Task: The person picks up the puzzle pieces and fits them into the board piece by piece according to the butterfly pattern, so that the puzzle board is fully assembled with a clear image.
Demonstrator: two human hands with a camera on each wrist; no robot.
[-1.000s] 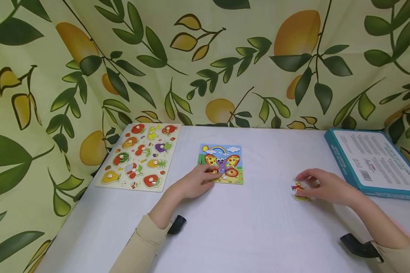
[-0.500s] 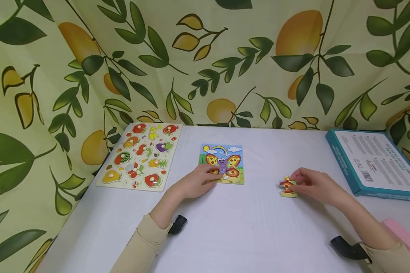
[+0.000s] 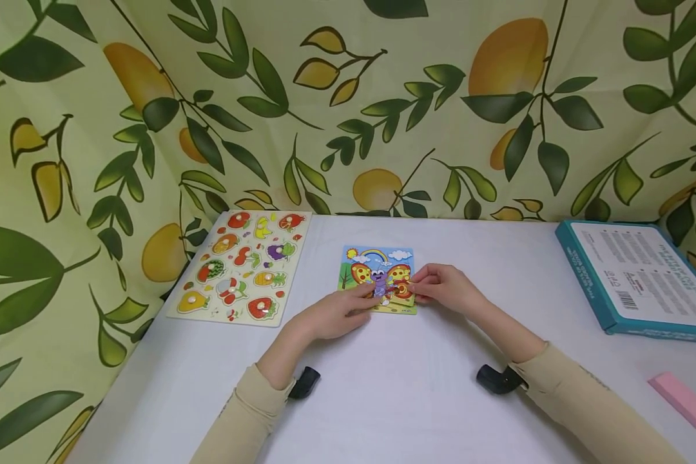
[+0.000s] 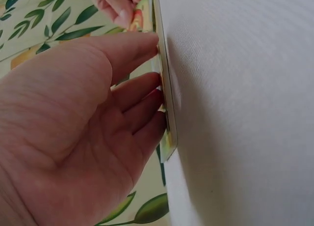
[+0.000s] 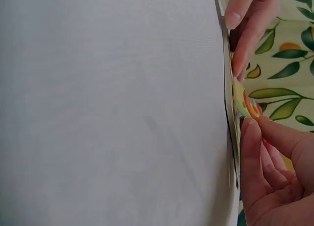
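Note:
A square butterfly jigsaw puzzle [image 3: 377, 256] lies flat on the white table in the head view. My left hand [image 3: 336, 316] rests its fingertips on the puzzle's lower left part, fingers fairly straight in the left wrist view, where the thin puzzle board [image 4: 169, 98] shows edge-on. Between thumb and fingers, my right hand [image 3: 449, 290] pinches a puzzle piece [image 5: 249, 105] with a red and yellow swirl. That piece is tilted over the puzzle's lower right part; its near edge seems to touch the board.
At the left lies a fruit peg puzzle board [image 3: 243, 267] with knobbed pieces. A teal-edged box [image 3: 644, 277] printed with text sits at the right. Nearer me on that side is a pink block [image 3: 681, 398]. A leaf-patterned curtain [image 3: 301, 148] closes off the back and left.
My right hand has carried the puzzle piece leftward from beside the box to the butterfly puzzle. The pink block has come into full view. My left hand stays on the puzzle.

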